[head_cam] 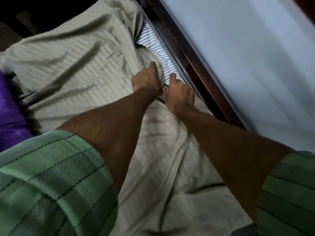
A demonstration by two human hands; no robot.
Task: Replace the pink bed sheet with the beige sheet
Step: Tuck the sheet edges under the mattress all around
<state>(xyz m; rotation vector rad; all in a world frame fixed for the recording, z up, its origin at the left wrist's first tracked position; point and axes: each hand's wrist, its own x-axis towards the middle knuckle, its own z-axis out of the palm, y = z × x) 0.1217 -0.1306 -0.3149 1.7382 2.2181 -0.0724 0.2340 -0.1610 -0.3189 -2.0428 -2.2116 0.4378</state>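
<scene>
Both hands' fingers (172,76) partly hidden.

Both bare forearms reach toward frame centre, green sleeves at the lower corners. The left hand (147,80) and right hand (179,92) sit just beside each other, fingers curled.

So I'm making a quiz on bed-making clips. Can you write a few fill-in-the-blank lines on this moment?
1. Both hands work the edge of the ____ sheet.
2. Beside the right hand, the uncovered mattress has a ____ pattern.
3. The left hand lies on the sheet; both sleeves are ____.
4. The cloth at the far left is ____.

Missing words: beige; striped; green; purple
</scene>
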